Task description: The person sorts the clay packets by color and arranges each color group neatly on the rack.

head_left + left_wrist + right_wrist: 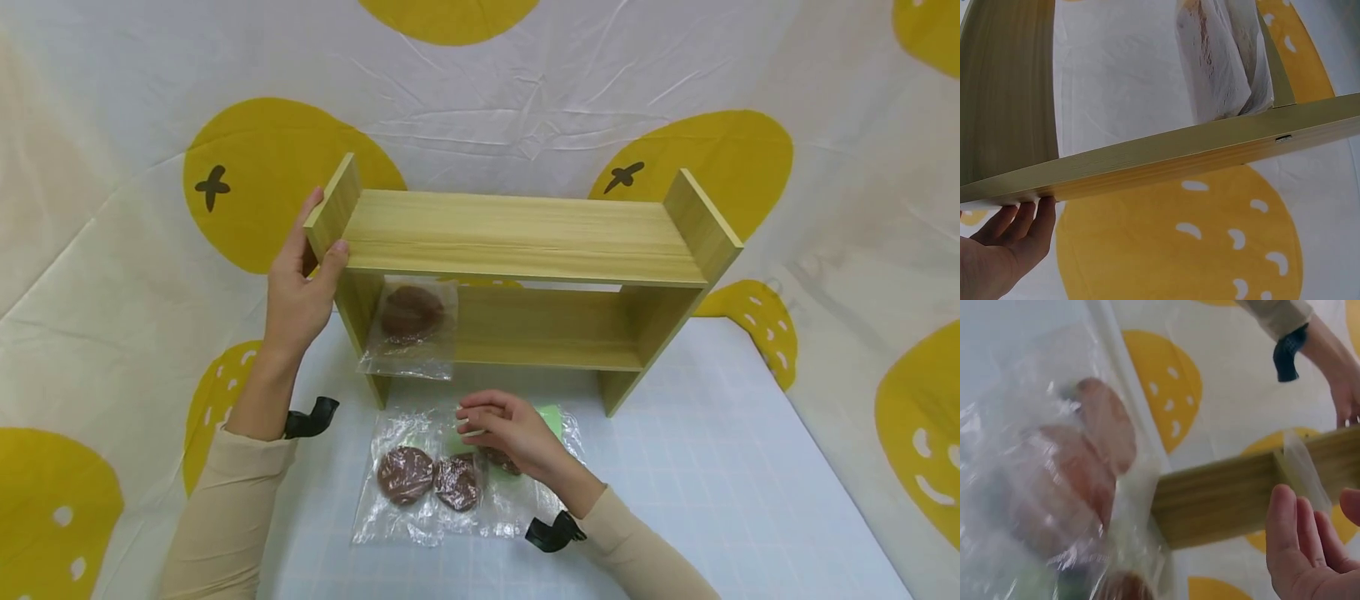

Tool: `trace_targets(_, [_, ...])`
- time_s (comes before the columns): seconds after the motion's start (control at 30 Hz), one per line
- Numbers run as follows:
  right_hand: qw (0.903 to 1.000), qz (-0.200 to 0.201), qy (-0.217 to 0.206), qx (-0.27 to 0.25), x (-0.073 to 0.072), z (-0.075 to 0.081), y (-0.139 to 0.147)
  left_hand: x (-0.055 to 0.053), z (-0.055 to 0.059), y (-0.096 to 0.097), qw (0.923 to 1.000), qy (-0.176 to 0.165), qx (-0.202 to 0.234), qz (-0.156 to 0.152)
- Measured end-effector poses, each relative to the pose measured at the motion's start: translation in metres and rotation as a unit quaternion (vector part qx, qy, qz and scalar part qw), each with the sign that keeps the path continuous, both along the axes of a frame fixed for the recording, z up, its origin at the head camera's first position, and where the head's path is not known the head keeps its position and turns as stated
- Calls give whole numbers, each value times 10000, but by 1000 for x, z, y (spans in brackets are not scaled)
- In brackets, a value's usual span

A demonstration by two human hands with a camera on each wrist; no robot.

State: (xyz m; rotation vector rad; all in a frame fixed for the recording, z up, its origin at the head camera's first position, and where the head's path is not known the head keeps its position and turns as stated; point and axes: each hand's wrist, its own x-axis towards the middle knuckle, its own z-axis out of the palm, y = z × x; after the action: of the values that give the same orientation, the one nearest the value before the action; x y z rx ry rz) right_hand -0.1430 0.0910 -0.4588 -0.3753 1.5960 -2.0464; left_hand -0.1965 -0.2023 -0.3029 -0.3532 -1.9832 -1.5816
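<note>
My left hand (300,300) grips the left side panel of a light wooden two-tier shelf (517,233), thumb over its front edge and fingers behind. On the lower tier, at the left end, leans a clear plastic bag (411,321) with a round brown disc-shaped item inside. My right hand (521,437), fingers loosely bent and holding nothing, hovers above several more clear bags on the table. Inside these show a round brown disc (405,475) at left and another brown disc (458,482) in the middle; the hand partly hides a third. In the right wrist view, the bags (1072,469) lie beside the hand.
The table (720,467) has a pale checked cover. Behind it hangs a white cloth (517,125) with large yellow printed shapes. A green piece (551,419) shows among the bags. Each wrist carries a black strap (311,418).
</note>
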Motion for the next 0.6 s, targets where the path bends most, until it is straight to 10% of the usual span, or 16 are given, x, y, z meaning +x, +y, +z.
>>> trace_targets(0.6, [9878,-764,447,1278,26,-43,85,-1,-2,0,9999,71,-68,77])
